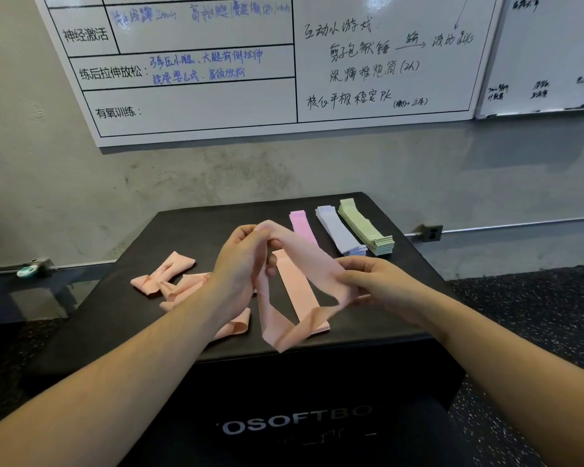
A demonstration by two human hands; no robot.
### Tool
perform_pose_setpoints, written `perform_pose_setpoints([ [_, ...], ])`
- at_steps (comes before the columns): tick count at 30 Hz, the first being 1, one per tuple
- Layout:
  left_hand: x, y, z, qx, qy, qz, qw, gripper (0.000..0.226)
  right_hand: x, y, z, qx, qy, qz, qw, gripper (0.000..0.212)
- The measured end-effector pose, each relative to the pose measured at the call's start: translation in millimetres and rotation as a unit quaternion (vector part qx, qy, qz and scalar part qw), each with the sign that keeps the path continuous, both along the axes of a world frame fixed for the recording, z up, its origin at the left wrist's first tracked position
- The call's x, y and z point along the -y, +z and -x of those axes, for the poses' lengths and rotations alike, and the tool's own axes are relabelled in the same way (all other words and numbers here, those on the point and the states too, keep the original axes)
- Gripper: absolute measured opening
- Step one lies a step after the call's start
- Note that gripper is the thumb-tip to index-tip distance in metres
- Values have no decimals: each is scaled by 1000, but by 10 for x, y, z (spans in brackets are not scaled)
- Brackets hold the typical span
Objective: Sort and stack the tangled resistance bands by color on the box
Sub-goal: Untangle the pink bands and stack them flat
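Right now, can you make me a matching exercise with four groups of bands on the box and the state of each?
Column one:
1. green bands
2. lilac bands
3. peach band in both hands
4. peach bands on the left

Column two:
A. held up, twisted loop
B. still tangled on the box
C. flat stack, farthest right
D. flat stack between pink and green

Pairs: 1-C, 2-D, 3-A, 4-B

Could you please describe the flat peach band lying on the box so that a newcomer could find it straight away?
Start at the black box below the whiteboard. On its top, the flat peach band lies lengthwise between the two hands, left of the pink stack. Unlike the crumpled peach bands at its left and the twisted band held above it, it lies straight and smooth.
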State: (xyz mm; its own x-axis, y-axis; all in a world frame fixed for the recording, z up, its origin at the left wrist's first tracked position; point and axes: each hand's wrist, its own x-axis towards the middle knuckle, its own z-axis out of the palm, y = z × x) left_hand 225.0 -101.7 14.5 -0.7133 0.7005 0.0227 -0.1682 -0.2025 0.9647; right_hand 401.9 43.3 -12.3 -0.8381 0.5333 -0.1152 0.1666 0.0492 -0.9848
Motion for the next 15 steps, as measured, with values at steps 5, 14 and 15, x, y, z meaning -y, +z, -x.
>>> perform_pose_setpoints([
  [5, -22, -135, 171, -14, 33, 89, 995, 5, -42, -24, -42, -82, 12, 43, 996, 38],
  [14, -30, -378, 370, -46, 42, 199, 978, 19, -70, 79, -154, -67, 127, -50, 988, 55],
  [15, -31, -397, 378, -50, 38, 209, 976, 20, -58, 87, -132, -61, 115, -84, 988, 52],
])
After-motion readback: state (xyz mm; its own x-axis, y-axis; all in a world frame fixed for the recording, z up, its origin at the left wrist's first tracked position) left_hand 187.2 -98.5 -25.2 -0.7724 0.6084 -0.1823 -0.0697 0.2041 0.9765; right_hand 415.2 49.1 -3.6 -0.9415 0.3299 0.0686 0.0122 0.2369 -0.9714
